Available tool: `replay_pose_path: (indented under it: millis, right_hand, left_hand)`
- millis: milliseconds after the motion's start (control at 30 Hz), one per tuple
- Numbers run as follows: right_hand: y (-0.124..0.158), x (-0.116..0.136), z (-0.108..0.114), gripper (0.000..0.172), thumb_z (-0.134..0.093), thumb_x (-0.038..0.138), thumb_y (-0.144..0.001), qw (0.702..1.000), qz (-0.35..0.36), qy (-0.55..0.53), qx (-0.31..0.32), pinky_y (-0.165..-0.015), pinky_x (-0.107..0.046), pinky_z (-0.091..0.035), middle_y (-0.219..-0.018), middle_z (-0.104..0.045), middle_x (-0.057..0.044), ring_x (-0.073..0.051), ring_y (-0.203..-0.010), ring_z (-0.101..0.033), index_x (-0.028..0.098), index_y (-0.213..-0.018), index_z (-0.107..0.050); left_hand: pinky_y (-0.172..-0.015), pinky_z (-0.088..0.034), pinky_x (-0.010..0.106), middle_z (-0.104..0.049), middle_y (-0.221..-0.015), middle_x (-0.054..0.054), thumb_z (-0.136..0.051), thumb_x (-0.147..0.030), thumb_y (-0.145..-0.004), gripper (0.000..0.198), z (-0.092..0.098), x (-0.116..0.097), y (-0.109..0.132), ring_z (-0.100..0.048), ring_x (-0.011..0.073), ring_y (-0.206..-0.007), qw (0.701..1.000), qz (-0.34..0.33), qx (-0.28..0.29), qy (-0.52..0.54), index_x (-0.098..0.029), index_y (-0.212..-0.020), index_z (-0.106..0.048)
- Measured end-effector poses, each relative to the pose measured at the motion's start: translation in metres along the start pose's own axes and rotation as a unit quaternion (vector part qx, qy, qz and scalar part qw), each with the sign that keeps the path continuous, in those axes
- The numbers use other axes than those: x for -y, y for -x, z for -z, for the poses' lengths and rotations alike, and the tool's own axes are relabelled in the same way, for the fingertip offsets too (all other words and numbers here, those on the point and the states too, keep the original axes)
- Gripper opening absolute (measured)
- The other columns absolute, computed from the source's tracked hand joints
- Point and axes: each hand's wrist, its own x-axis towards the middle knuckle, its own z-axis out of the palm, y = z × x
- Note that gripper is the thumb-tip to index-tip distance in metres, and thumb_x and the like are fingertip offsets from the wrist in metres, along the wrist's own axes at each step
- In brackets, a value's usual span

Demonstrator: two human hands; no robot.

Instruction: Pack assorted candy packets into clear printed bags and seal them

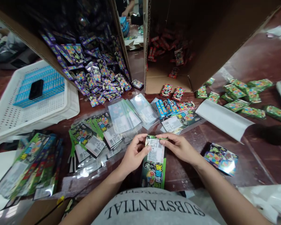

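Note:
My left hand (134, 154) and my right hand (179, 147) both pinch the top edge of a clear plastic bag (154, 164) with a white label and green print, held upright just in front of my body. Small colourful packets show inside it. Flat empty bags of the same kind (121, 120) lie fanned out on the table beyond my hands.
A tipped cardboard box spills purple packets (100, 81); a second box (168, 47) holds red packets. Green packets (243, 93) lie at right, blue and red ones (170, 106) in the middle. A white basket (32, 103) holds a black phone. Filled bags (30, 165) pile at left.

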Motion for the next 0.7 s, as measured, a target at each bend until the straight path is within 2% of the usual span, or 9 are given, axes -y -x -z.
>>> replay_pose_path:
  millis: [100,167,267,367,433,500,567,633,700]
  right_hand:
    - [-0.002,0.000,-0.001,0.023,-0.059,0.038,-0.098,1.000,-0.008,-0.004,0.011,-0.089,-0.040,-0.057,-0.104,-0.074,-0.005,-0.020,-0.096,-0.070,0.027,-0.111,-0.074]
    - [0.000,-0.002,-0.005,0.022,-0.060,0.038,-0.098,1.000,-0.016,-0.007,-0.002,-0.094,-0.042,-0.054,-0.108,-0.073,-0.005,-0.021,-0.101,-0.068,0.029,-0.112,-0.073]
    - [0.010,-0.008,-0.021,0.033,-0.069,0.038,-0.092,0.990,-0.045,-0.082,-0.103,-0.093,-0.040,-0.055,-0.118,-0.067,-0.004,-0.019,-0.100,-0.066,0.034,-0.125,-0.064]
    - [0.020,-0.015,-0.040,0.036,-0.076,0.036,-0.087,0.951,-0.078,-0.193,-0.230,-0.080,-0.031,-0.057,-0.105,-0.065,0.000,-0.015,-0.087,-0.066,0.034,-0.119,-0.060]
    - [0.023,-0.016,-0.047,0.030,-0.075,0.037,-0.087,0.937,-0.098,-0.209,-0.261,-0.080,-0.030,-0.056,-0.098,-0.065,0.000,-0.015,-0.088,-0.065,0.031,-0.113,-0.063]
    - [0.022,-0.014,-0.046,0.027,-0.072,0.039,-0.090,0.944,-0.112,-0.194,-0.243,-0.082,-0.031,-0.056,-0.098,-0.067,-0.001,-0.016,-0.089,-0.065,0.028,-0.113,-0.066]
    - [0.018,-0.010,-0.039,0.023,-0.070,0.040,-0.091,0.959,-0.101,-0.164,-0.206,-0.085,-0.034,-0.055,-0.101,-0.069,-0.003,-0.017,-0.091,-0.066,0.027,-0.110,-0.070]
    - [0.015,-0.007,-0.031,0.017,-0.070,0.037,-0.091,0.973,-0.065,-0.132,-0.177,-0.092,-0.036,-0.054,-0.108,-0.070,-0.004,-0.019,-0.099,-0.066,0.026,-0.103,-0.072]
    - [0.014,-0.006,-0.025,0.014,-0.069,0.033,-0.092,0.978,-0.034,-0.121,-0.168,-0.096,-0.037,-0.053,-0.111,-0.070,-0.004,-0.018,-0.105,-0.066,0.027,-0.105,-0.072]
  left_hand:
    - [-0.076,-0.053,0.029,-0.065,-0.104,0.003,-0.066,-0.037,-0.092,0.029,0.007,-0.002,-0.009,-0.064,0.0164,-0.088,1.000,0.006,0.012,-0.003,-0.024,-0.115,-0.056]
    - [-0.076,-0.051,0.027,-0.066,-0.099,0.002,-0.064,-0.037,-0.093,0.020,0.010,-0.005,-0.017,-0.062,0.0154,-0.087,1.000,0.004,0.002,-0.011,-0.022,-0.106,-0.061]
    - [-0.083,-0.048,0.027,-0.070,-0.103,0.003,-0.063,-0.035,-0.093,0.015,0.010,-0.010,-0.025,-0.063,0.0156,-0.093,0.999,0.016,-0.044,0.001,-0.020,-0.096,-0.066]
    - [-0.085,-0.049,0.028,-0.073,-0.105,0.005,-0.069,-0.033,-0.089,0.015,0.006,-0.013,-0.029,-0.065,0.0160,-0.093,0.994,0.047,-0.086,0.045,-0.018,-0.091,-0.070]
    - [-0.082,-0.050,0.027,-0.075,-0.101,0.005,-0.074,-0.033,-0.084,0.016,0.004,-0.014,-0.031,-0.065,0.0151,-0.088,0.989,0.073,-0.099,0.083,-0.018,-0.088,-0.071]
    - [-0.082,-0.050,0.027,-0.075,-0.098,0.004,-0.078,-0.032,-0.080,0.019,0.003,-0.016,-0.032,-0.065,0.0141,-0.085,0.982,0.098,-0.104,0.124,-0.018,-0.090,-0.071]
    - [-0.081,-0.050,0.026,-0.075,-0.098,0.002,-0.081,-0.032,-0.077,0.031,0.005,-0.016,-0.034,-0.066,0.0138,-0.086,0.976,0.117,-0.099,0.155,-0.021,-0.104,-0.071]
    - [-0.081,-0.051,0.027,-0.075,-0.098,0.002,-0.083,-0.033,-0.076,0.043,0.010,-0.017,-0.037,-0.067,0.0143,-0.087,0.973,0.137,-0.077,0.170,-0.023,-0.115,-0.068]
    - [-0.080,-0.052,0.028,-0.075,-0.097,0.004,-0.084,-0.037,-0.076,0.040,0.016,-0.016,-0.039,-0.067,0.0153,-0.085,0.974,0.158,-0.036,0.161,-0.020,-0.110,-0.071]
